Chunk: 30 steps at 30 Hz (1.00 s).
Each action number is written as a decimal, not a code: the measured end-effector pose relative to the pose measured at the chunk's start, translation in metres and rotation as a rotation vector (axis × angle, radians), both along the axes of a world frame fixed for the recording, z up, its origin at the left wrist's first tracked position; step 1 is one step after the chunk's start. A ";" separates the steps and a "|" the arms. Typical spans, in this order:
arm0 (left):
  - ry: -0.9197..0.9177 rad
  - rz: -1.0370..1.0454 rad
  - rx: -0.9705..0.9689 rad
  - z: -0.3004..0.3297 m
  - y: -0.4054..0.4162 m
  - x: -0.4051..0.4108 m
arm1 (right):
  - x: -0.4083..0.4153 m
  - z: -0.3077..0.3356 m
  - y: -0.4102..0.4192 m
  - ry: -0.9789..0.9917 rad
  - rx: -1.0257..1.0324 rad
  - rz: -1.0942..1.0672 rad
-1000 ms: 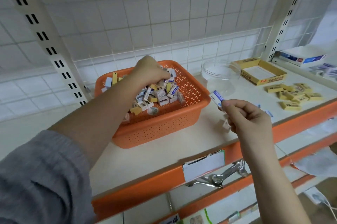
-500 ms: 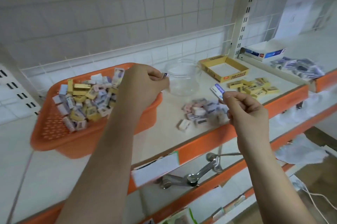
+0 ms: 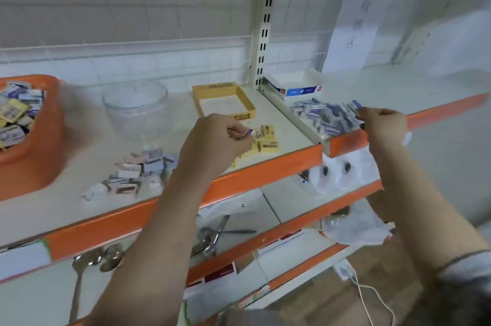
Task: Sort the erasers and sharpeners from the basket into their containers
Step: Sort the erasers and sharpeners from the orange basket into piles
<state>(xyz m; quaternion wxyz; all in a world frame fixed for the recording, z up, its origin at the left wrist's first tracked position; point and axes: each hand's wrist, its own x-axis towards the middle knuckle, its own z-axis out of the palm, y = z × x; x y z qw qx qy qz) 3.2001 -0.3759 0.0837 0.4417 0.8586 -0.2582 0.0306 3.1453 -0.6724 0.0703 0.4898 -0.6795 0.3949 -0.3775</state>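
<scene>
The orange basket point(image 3: 50, 139) at the far left holds several mixed erasers and sharpeners. My left hand point(image 3: 218, 139) hovers over the yellow pieces point(image 3: 268, 139) near the shelf's front edge and pinches a small blue-and-white eraser point(image 3: 249, 132). My right hand point(image 3: 382, 123) reaches to the right shelf and pinches a blue-and-white eraser point(image 3: 357, 105) at the edge of the blue eraser pile point(image 3: 326, 115). A clear round tub point(image 3: 135, 107), a yellow box point(image 3: 225, 100) and a white-and-blue box point(image 3: 295, 86) stand along the back.
A loose heap of pink, blue and white pieces point(image 3: 138, 171) lies on the shelf in front of the clear tub. An upright slotted post point(image 3: 265, 20) divides the two shelves. Spoons point(image 3: 87, 264) and tongs point(image 3: 220, 232) lie on the lower shelf.
The view swung right. My left hand left the basket with a small eraser and moved over the yellow pieces. My right hand carried its blue-and-white eraser right to the blue pile.
</scene>
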 end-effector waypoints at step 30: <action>-0.033 -0.368 0.313 0.000 -0.220 0.114 | -0.051 -0.036 0.060 0.346 -0.266 0.074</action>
